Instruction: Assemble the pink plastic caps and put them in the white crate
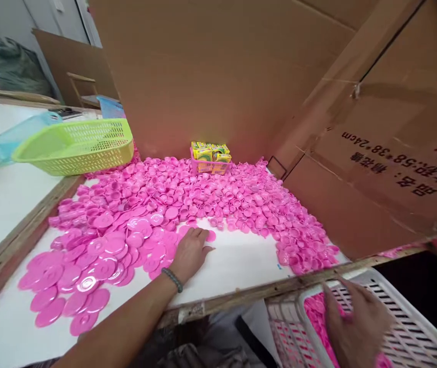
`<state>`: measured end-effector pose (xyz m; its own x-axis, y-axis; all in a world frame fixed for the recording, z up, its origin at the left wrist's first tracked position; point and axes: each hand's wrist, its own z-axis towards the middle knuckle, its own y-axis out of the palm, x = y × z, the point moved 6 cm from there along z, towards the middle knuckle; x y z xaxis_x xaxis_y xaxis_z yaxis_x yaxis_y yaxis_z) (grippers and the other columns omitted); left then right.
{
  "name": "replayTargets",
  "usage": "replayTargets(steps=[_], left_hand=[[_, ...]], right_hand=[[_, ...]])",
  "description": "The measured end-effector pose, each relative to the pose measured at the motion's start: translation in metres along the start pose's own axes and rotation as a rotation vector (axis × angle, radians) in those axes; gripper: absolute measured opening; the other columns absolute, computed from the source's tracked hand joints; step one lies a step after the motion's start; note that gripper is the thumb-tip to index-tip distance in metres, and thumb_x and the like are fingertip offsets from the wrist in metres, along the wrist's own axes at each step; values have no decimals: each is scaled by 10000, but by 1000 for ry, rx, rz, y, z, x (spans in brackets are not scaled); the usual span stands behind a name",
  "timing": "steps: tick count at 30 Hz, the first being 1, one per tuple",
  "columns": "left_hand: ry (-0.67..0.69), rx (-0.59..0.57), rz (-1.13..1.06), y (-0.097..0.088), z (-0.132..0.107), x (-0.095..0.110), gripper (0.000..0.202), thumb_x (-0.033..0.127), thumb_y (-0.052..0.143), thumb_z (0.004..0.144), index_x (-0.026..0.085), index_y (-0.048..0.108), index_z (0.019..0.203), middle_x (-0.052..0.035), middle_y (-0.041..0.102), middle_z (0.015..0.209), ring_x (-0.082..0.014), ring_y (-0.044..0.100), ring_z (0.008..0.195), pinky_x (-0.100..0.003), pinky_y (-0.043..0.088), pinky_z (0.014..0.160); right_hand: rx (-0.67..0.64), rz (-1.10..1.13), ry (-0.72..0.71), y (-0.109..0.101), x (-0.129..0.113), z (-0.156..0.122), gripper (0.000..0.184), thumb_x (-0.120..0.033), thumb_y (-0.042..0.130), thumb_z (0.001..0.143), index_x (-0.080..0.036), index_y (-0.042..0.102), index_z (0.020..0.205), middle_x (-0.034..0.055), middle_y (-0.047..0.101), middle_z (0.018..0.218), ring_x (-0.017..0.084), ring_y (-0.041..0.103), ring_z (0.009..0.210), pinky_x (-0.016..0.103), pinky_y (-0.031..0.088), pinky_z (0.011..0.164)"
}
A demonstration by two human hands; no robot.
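Note:
My left hand (192, 251), with a beaded bracelet (172, 279) on its wrist, rests palm down at the edge of a spread of pink plastic saucers (105, 268). Its thumb stands apart from the bent fingers, and one small pink disc (211, 236) lies by the fingertips. Lower right, my right hand (358, 324) reaches into a white slotted basket (402, 312) holding pink plastic pieces (320, 317). The fingers there are apart and slightly blurred; I see nothing gripped. Beyond both hands lies a wide heap of small pink toy cups (237, 199).
A small pink basket (212, 167) of yellow packets (212, 152) stands in the heap. Cardboard walls (203, 76) enclose the back and right. On the left are a wooden rail (30, 225) and a green basket (84, 148). A wooden edge (249, 301) runs along the front.

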<state>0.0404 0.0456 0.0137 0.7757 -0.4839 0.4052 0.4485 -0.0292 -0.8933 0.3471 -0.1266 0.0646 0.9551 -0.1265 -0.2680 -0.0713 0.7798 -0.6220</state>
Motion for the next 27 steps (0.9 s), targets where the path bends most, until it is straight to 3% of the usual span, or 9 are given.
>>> replayTargets(steps=[4,7,10,12,15,18,23,27], left_hand=[[138,10,43,4,3,9,323,331,498,815,162,505,1091,-69,562,1046,-222,445,947,-344,387,824],[232,-18,96,9,5,12,257,292,437,850,157,535,1046,-68,591,973,-213,462,895,-339,393,800],[264,-22,129,11,4,12,232,251,387,873,145,565,978,-72,603,884,-206,480,848,-331,398,775],[241,-8,105,10,4,9,254,229,350,886,144,571,979,-75,609,863,-202,493,832,-320,403,754],[86,24,-12,7,6,-2,287,222,316,896,157,582,983,-67,618,807,-184,528,780,-285,411,688],[-43,33,-160,6,8,-12,290,233,325,892,171,602,948,-52,627,781,-163,560,740,-263,414,663],[-96,41,-284,5,7,-17,248,280,456,831,159,590,1002,-68,622,900,-164,569,746,-273,430,686],[-99,7,-335,10,0,-20,490,295,614,719,173,489,1178,-82,596,994,-171,565,767,-282,449,695]], right_hand=[[-121,278,-68,70,-87,29,150,-294,522,813,-177,613,844,60,581,835,192,514,825,347,396,782],[-305,343,-147,128,-140,46,192,-286,480,841,-179,608,746,43,577,751,175,497,766,324,395,745],[-453,266,-191,171,-166,49,228,-330,513,822,-172,621,698,57,559,717,190,476,748,333,384,727],[-501,253,-194,188,-173,44,210,-336,545,803,-173,630,701,60,552,728,193,469,749,332,383,717],[-520,317,-186,196,-176,36,157,-282,538,812,-183,635,738,52,548,757,186,459,760,307,387,686],[-517,388,-209,189,-174,31,149,-240,506,831,-188,632,770,47,542,772,182,455,778,295,390,674],[-528,494,-260,174,-166,31,151,-238,490,844,-195,623,785,41,577,832,180,477,818,317,394,724],[-567,621,-304,169,-172,30,132,-247,501,843,-210,626,821,29,615,845,177,493,834,320,400,740]])
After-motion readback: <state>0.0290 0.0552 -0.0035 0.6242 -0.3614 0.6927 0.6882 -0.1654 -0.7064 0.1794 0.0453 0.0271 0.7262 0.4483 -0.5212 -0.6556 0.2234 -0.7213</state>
